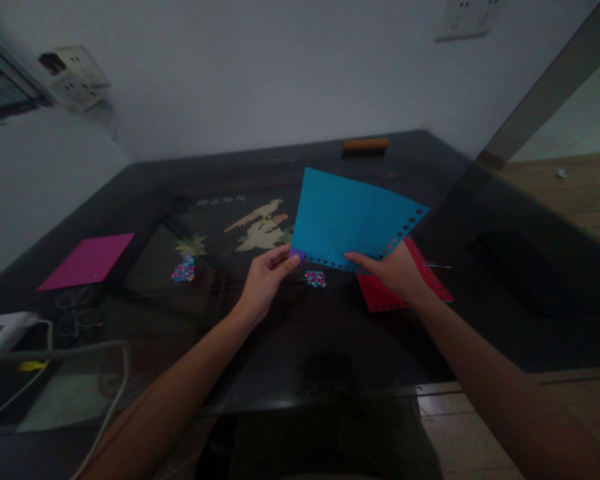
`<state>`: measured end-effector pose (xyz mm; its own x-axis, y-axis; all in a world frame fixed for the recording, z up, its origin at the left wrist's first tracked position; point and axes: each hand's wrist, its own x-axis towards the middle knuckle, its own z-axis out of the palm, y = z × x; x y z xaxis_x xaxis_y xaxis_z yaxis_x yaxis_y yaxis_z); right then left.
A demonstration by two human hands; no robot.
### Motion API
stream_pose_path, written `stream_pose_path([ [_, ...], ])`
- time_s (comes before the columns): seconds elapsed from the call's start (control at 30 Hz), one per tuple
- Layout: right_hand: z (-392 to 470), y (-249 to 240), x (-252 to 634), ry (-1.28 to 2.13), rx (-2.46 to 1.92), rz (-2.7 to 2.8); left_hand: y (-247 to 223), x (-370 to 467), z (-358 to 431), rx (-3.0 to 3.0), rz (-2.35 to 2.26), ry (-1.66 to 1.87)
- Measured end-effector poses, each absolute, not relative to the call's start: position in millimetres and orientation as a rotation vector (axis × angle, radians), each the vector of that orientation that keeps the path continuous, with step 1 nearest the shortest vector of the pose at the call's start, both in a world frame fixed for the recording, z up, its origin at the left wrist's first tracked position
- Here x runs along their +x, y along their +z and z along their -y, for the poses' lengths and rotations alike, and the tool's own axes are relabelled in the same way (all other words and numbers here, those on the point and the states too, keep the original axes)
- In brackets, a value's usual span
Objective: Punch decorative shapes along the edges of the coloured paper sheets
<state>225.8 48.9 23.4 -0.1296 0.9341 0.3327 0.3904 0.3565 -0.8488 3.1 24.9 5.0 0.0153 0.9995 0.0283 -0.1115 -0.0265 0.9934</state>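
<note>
A blue sheet of paper [350,213] is held up above the dark table, with small punched shapes along its lower and right edges. My left hand [267,277] is closed on a small purple craft punch [297,255] at the sheet's lower left corner. With thumb on the front, my right hand [393,267] grips the sheet's lower right part; its other fingers are hidden behind. A red sheet [377,297] with punched edges lies partly under my right hand. Below the blue sheet is a small pile of colored paper cut-outs [315,279].
Another pile of cut-outs [183,269] lies to the left, near a magenta sheet [90,261] and a pair of scissors [79,313]. A white device [5,331] with a cable sits at the left edge. A brown roll [365,144] lies at the back.
</note>
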Motion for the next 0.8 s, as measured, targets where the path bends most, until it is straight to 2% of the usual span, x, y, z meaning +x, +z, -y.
stream_pose_path([
  [0.8, -57.2, 20.4, 234.6, 0.771, -1.212, 1.558, 8.5, 6.6, -22.0, 1.185, -1.073, 1.157],
])
